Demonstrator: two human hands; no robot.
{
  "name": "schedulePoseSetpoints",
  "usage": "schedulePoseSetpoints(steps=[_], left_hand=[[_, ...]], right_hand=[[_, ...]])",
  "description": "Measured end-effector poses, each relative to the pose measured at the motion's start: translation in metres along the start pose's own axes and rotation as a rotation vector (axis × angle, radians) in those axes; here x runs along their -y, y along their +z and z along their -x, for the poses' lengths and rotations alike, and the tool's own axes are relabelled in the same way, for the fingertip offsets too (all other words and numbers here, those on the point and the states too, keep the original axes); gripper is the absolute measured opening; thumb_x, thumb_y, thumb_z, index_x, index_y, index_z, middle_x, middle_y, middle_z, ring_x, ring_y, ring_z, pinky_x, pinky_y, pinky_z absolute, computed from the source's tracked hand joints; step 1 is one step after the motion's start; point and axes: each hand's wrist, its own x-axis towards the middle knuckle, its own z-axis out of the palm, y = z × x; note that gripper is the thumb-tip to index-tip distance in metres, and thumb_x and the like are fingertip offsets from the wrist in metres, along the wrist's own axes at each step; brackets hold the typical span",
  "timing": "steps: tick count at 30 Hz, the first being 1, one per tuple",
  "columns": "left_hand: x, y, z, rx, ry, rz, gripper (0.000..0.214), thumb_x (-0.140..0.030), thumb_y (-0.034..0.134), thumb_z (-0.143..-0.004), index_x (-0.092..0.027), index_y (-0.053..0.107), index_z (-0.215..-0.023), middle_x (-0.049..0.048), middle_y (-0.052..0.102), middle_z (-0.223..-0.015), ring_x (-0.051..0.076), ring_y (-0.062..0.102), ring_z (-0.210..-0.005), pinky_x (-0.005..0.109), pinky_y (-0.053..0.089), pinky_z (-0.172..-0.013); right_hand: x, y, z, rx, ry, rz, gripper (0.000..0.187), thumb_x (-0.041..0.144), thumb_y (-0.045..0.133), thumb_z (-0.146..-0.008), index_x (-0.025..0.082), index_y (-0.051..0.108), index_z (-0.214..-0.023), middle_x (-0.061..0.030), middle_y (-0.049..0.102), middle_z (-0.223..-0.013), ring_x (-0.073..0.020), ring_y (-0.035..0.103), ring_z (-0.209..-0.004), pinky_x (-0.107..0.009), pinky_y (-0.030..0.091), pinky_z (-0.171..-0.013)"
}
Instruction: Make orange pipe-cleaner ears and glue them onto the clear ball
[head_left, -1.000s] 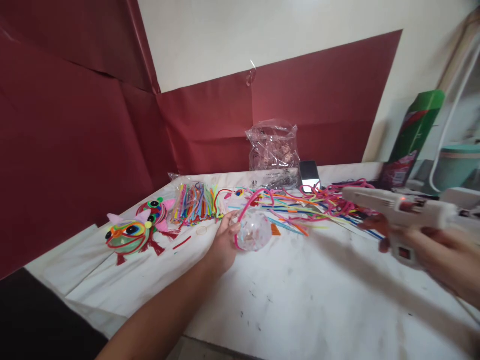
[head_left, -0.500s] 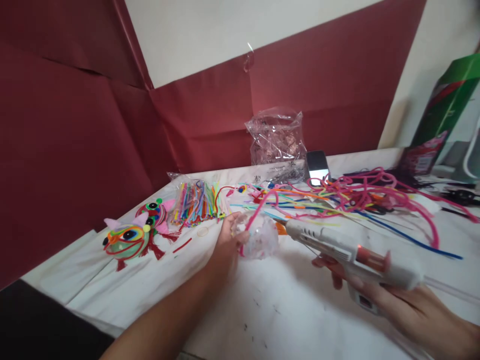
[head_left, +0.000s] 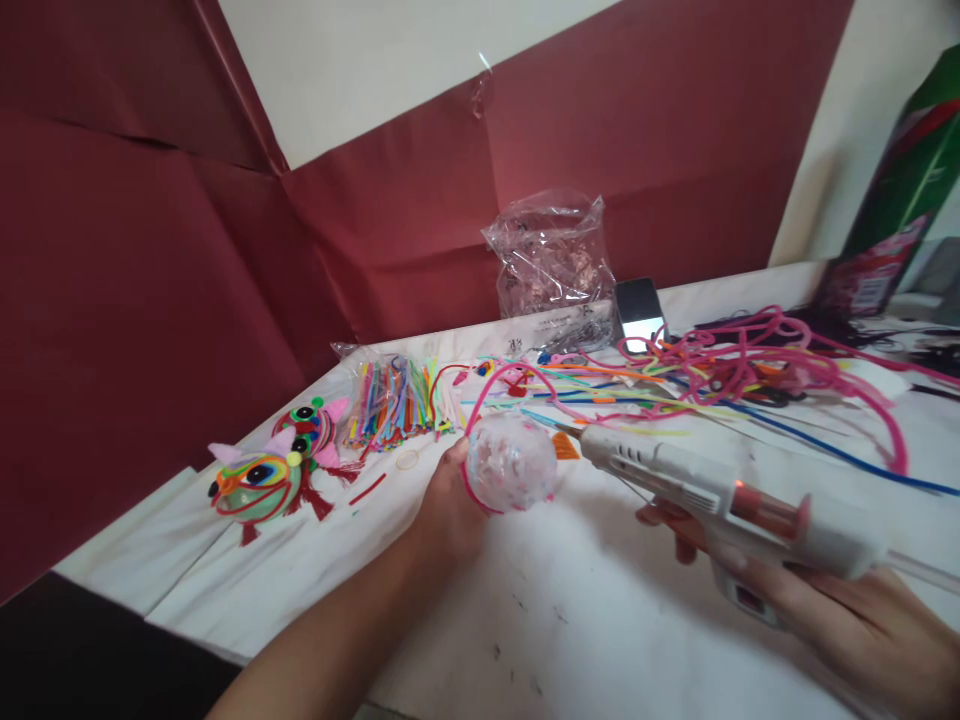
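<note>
In my left hand (head_left: 454,495) is a clear, rounded plastic ball (head_left: 514,462) speckled with pink and blue, held a little above the table. A pink pipe cleaner (head_left: 480,395) runs along the ball's left side and arches up over it. My fingers are partly hidden behind the ball. My right hand (head_left: 795,600) is closed round the handle of a white hot glue gun (head_left: 697,495). Its nozzle points left toward the ball, a short way off from it. A clear glue stick (head_left: 922,570) sticks out of the gun's rear.
Two colourful animal-head ornaments (head_left: 259,485) with red tassels stand at the left. A bag of pipe cleaners (head_left: 397,405) lies behind, and a tangle of pink pipe cleaners (head_left: 780,365) spreads at the right. A clear plastic bag (head_left: 551,260) and a black device (head_left: 640,315) stand at the back.
My left hand has turned the ball, so its fingers are now more hidden behind it and the pink pipe cleaner arches along its left side. The glue gun has shifted slightly right.
</note>
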Motion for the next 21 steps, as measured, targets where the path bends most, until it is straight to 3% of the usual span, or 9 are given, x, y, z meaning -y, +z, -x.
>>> schedulePoseSetpoints(steps=[6,9,12,14,17,19,21], left_hand=[[-0.001,-0.001,0.003,0.012,0.051,-0.141,0.026,-0.034,0.062,-0.069,-0.018,0.064,-0.09,0.0077,0.067,-0.089,0.028,0.059,-0.093,0.038,0.044,-0.083],[0.005,-0.005,0.006,-0.036,0.052,-0.226,0.043,-0.033,0.068,-0.065,-0.023,0.055,-0.105,0.0069,0.063,-0.1,0.027,0.058,-0.093,0.04,0.045,-0.079],[0.011,-0.007,0.01,-0.065,0.209,-0.515,0.067,-0.023,0.077,-0.053,-0.023,0.05,-0.114,0.0082,0.052,-0.119,0.029,0.05,-0.108,0.041,0.039,-0.092],[0.015,-0.006,0.013,-0.025,0.345,-0.697,0.07,-0.019,0.078,-0.05,-0.021,0.051,-0.115,0.0095,0.047,-0.126,0.031,0.041,-0.118,0.042,0.03,-0.101],[0.02,-0.002,0.017,0.108,0.469,-0.783,0.069,-0.016,0.076,-0.051,-0.02,0.053,-0.115,0.0108,0.046,-0.126,0.031,0.036,-0.123,0.042,0.022,-0.106],[0.022,0.002,0.02,0.161,0.495,-0.8,0.07,-0.015,0.075,-0.052,-0.021,0.051,-0.117,0.0109,0.046,-0.127,0.031,0.036,-0.123,0.043,0.022,-0.106],[0.021,0.005,0.022,0.13,0.453,-0.77,0.071,-0.015,0.075,-0.052,-0.021,0.05,-0.118,0.0106,0.045,-0.127,0.031,0.036,-0.122,0.043,0.024,-0.105]], right_hand=[[-0.005,-0.004,-0.003,0.061,-0.126,0.082,0.039,0.053,0.043,-0.08,0.03,0.068,-0.099,-0.0029,0.071,-0.097,-0.0244,0.068,-0.087,-0.03,0.057,-0.068],[-0.004,-0.003,-0.002,0.026,-0.134,0.071,0.04,0.053,0.042,-0.081,0.028,0.067,-0.1,-0.0041,0.072,-0.096,-0.0236,0.069,-0.083,-0.03,0.057,-0.07],[-0.005,-0.003,0.0,-0.031,-0.156,0.087,0.039,0.051,0.043,-0.081,0.028,0.066,-0.102,-0.0043,0.071,-0.098,-0.0247,0.067,-0.087,-0.031,0.057,-0.071],[-0.001,-0.005,0.001,-0.036,-0.178,0.102,0.039,0.051,0.045,-0.08,0.029,0.067,-0.102,-0.004,0.071,-0.097,-0.0255,0.067,-0.087,-0.033,0.056,-0.075],[0.013,-0.008,-0.001,0.001,-0.189,0.135,0.036,0.05,0.048,-0.077,0.03,0.069,-0.097,-0.0027,0.071,-0.093,-0.0272,0.066,-0.089,-0.036,0.054,-0.082],[0.025,-0.008,-0.003,0.019,-0.182,0.14,0.033,0.048,0.048,-0.077,0.031,0.07,-0.095,-0.0019,0.072,-0.091,-0.0277,0.066,-0.09,-0.037,0.055,-0.08],[0.033,-0.007,-0.005,0.025,-0.157,0.084,0.03,0.046,0.05,-0.076,0.032,0.07,-0.092,-0.0014,0.072,-0.09,-0.027,0.066,-0.087,-0.036,0.056,-0.077]])
